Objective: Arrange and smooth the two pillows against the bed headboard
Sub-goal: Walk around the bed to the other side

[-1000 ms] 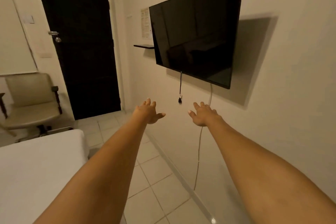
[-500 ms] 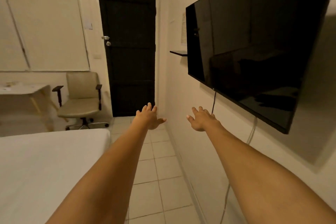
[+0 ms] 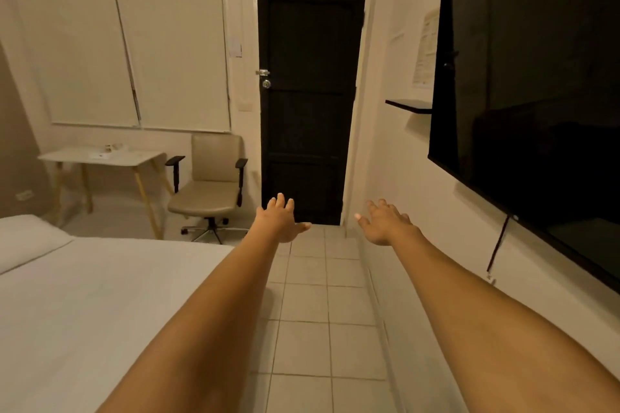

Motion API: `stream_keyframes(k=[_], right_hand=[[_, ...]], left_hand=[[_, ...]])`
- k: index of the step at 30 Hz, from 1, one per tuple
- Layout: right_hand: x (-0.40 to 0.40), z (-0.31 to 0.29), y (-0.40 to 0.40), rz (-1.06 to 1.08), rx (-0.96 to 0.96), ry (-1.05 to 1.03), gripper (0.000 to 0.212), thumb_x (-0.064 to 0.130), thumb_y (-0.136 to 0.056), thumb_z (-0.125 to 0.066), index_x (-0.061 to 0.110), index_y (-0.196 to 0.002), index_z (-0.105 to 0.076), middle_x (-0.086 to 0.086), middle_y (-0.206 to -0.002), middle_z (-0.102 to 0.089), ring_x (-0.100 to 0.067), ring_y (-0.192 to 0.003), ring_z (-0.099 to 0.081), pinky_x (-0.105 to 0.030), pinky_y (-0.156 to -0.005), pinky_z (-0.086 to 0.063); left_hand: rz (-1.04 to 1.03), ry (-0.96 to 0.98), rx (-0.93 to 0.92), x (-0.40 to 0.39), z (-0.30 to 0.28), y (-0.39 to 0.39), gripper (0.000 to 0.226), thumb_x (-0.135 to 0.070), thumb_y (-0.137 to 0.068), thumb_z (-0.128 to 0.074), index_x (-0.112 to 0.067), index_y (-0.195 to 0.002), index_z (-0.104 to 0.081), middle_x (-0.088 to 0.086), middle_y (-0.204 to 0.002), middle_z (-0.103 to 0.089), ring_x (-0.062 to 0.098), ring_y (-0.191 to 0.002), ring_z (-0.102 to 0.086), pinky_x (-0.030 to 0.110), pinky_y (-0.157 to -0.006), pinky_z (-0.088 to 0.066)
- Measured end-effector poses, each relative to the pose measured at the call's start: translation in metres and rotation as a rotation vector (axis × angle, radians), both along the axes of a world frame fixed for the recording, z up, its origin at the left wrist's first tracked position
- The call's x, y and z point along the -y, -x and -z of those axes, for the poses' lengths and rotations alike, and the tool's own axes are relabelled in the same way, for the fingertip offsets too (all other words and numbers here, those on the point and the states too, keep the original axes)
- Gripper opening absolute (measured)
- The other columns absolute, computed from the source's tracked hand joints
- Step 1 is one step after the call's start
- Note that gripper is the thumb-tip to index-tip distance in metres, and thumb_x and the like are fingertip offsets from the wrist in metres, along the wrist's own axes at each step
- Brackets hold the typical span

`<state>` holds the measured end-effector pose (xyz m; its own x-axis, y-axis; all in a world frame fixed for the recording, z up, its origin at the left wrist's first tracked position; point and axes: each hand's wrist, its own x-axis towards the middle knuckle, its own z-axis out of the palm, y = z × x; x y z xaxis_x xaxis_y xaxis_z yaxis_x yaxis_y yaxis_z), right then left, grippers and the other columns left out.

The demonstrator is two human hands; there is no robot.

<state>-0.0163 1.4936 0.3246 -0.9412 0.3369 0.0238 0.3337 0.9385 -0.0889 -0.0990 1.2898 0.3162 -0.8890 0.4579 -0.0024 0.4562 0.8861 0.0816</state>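
Observation:
Both my arms reach straight out over the tiled aisle. My left hand [image 3: 280, 222] is open, palm down, fingers spread, holding nothing. My right hand [image 3: 385, 224] is open too, fingers apart and empty. The bed [image 3: 100, 305], covered in a white sheet, fills the lower left. One white pillow [image 3: 25, 240] lies at the far left edge of the bed, well away from both hands. A second pillow and the headboard are out of view.
A black TV [image 3: 536, 104] hangs on the right wall with a small shelf [image 3: 409, 106] beside it and a cable below. Ahead stands a dark closed door [image 3: 308, 104]. A beige office chair [image 3: 209, 184] and a white desk [image 3: 100, 157] sit beyond the bed under the blinds.
The view has swung left: the TV slid to the right edge, while the door, chair, desk and the pillow came into sight. Both hands stayed outstretched and open.

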Motion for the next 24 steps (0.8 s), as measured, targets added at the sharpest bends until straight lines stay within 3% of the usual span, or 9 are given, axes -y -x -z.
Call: stream_keyframes(k=[9, 24], right_hand=[[-0.039, -0.004, 0.189, -0.002, 0.017, 0.046, 0.065, 0.050, -0.101, -0.022, 0.019, -0.156, -0.007, -0.011, -0.163, -0.007, -0.031, -0.148, -0.014, -0.048, -0.116, -0.020], [-0.129, 0.004, 0.436, -0.059, 0.002, 0.087, 0.064, 0.049, -0.102, -0.025, 0.020, -0.156, -0.006, -0.011, -0.163, -0.006, -0.032, -0.150, -0.008, -0.049, -0.118, -0.017]], left_hand=[[-0.004, 0.005, -0.015, -0.037, -0.018, 0.188, 0.081, -0.057, -0.096, -0.036, -0.013, -0.156, -0.003, 0.012, -0.163, 0.004, 0.031, -0.150, -0.001, 0.050, -0.119, -0.010], [-0.050, 0.054, -0.019, -0.118, -0.013, 0.424, 0.083, -0.058, -0.095, -0.036, -0.013, -0.156, -0.003, 0.012, -0.163, 0.004, 0.031, -0.150, 0.000, 0.053, -0.120, -0.011]])
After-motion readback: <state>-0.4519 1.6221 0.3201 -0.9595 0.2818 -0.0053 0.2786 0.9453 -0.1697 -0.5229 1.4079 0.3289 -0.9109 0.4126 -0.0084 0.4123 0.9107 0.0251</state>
